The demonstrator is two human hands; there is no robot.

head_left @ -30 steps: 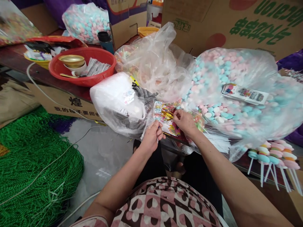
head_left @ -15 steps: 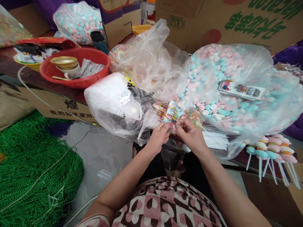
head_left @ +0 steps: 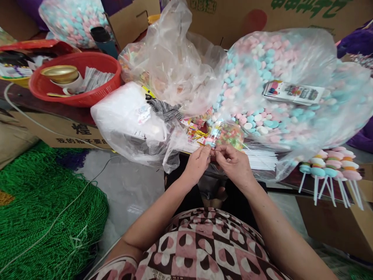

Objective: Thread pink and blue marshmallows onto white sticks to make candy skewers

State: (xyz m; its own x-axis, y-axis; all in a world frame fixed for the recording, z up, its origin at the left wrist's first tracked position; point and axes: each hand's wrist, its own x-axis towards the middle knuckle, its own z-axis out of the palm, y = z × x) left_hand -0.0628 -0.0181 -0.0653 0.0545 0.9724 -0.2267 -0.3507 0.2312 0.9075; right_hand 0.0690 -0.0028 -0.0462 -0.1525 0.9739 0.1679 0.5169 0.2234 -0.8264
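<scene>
My left hand [head_left: 197, 165] and my right hand [head_left: 234, 165] meet at the table's front edge, fingers pinched together on a small wrapped candy stick [head_left: 216, 134] that points up and away. Just beyond my fingers lies a pile of colourful small packets [head_left: 201, 131]. A large clear bag of pink, blue and white candies [head_left: 279, 89] bulges right behind my right hand. To the left of my left hand sits a white plastic bag [head_left: 128, 116].
A red basket [head_left: 76, 77] with a gold bowl [head_left: 59, 72] stands at the back left. Finished candy sticks [head_left: 330, 173] hang off the table at right. Green cord [head_left: 43, 210] is heaped on the floor at left. Cardboard boxes [head_left: 291, 11] line the back. White sticks [head_left: 262, 159] lie near my right hand.
My hands have come together: the right hand left the packet pile and joined the left on the candy stick, which moved right and tilted. The view has tipped downward.
</scene>
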